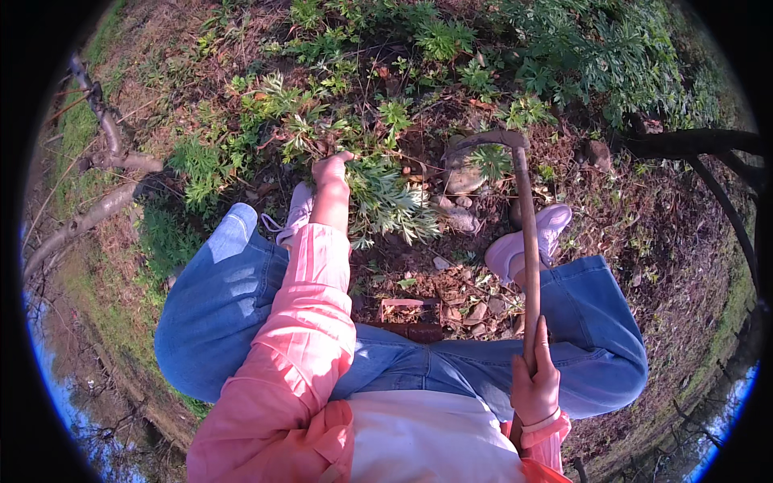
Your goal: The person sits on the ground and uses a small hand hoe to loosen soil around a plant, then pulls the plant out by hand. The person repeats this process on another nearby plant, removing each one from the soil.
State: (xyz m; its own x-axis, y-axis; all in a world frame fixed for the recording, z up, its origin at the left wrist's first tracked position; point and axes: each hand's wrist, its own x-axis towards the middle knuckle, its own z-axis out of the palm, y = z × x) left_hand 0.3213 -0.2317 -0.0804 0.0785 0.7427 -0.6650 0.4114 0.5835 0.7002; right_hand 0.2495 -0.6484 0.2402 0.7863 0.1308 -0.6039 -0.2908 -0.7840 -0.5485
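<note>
My left hand is closed around the stems of a leafy green weed bunch, low over the ground in front of me. Deeply cut leaves with pale undersides spill out to the right of the fist; the grip itself is partly hidden by foliage. My right hand grasps the lower wooden handle of a sickle, beside my right thigh. The tool points away from me, and its curved, dull metal blade turns left above a stone, apart from the left hand.
Denser green weeds grow ahead on the right. A bare branch stands at the left, a dark branch at the right. Several small stones and a reddish frame-like object lie between my legs. My shoes flank the patch.
</note>
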